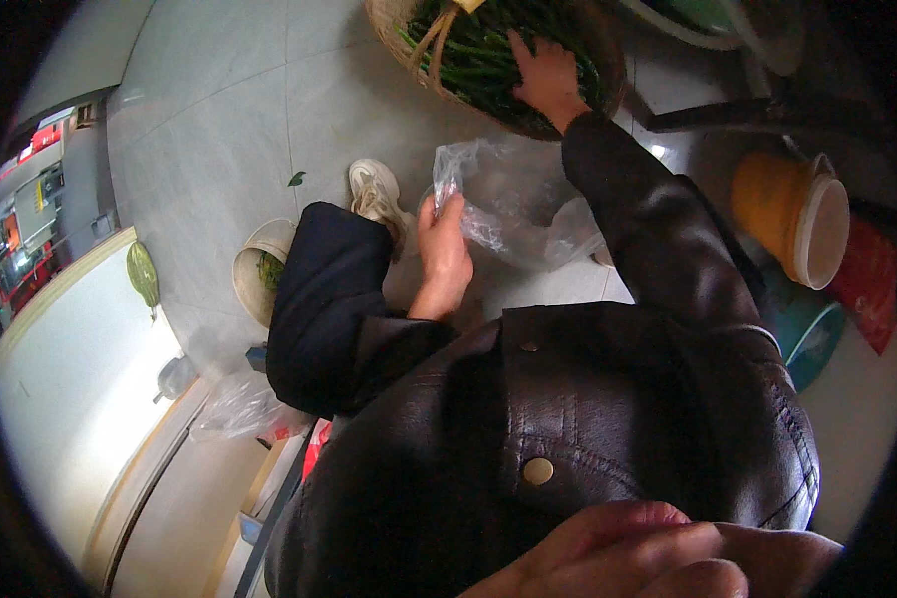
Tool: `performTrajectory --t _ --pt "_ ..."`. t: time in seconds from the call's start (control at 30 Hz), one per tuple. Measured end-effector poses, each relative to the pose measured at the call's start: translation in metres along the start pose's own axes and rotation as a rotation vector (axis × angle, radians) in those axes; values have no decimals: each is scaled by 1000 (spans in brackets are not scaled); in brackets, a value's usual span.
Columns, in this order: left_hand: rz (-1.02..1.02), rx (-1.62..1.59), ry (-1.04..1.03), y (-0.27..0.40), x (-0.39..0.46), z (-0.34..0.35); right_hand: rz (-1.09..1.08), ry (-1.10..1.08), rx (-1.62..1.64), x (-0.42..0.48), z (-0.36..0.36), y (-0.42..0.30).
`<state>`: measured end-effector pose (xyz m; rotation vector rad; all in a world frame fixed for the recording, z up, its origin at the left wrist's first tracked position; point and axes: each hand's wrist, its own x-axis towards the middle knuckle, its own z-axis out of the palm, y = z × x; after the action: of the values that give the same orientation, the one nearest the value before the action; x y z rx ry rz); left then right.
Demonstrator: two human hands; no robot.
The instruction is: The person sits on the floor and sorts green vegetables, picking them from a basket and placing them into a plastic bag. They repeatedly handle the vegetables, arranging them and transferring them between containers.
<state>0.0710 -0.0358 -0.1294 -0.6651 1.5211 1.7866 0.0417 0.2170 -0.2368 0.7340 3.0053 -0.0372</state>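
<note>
My left hand (pixel 442 247) pinches the edge of a clear plastic bag (pixel 508 187) between thumb and fingers. The bag hangs loose above the tiled floor, and part of it lies behind my right forearm. My right hand (pixel 549 78) reaches into a woven basket (pixel 486 119) and rests on long green leafy vegetables (pixel 471 60). Its index finger and thumb are spread apart, while the other fingertips are partly hidden among the stalks. A basket handle (pixel 435 48) arches over the greens on the left side.
To the left of my knee sits a pale bucket (pixel 250 280) with green scraps inside. A striped green gourd or melon (pixel 142 273) lies by a white panel (pixel 82 366). On the right are a yellow bucket (pixel 770 217), a teal bucket (pixel 811 344) and a red bag (pixel 871 280).
</note>
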Motion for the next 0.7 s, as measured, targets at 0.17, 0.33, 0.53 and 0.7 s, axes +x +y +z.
performTrajectory --t 0.17,0.33,0.53,0.7 --pt "28 -2 -21 -2 1 -2 80 -17 146 3 -15 30" --pt "28 -28 21 0 -4 3 -22 34 333 10 -22 63" --pt "26 -1 36 3 -4 5 14 -132 386 13 -7 75" --pt "23 2 31 3 -4 3 37 150 334 10 -4 70"
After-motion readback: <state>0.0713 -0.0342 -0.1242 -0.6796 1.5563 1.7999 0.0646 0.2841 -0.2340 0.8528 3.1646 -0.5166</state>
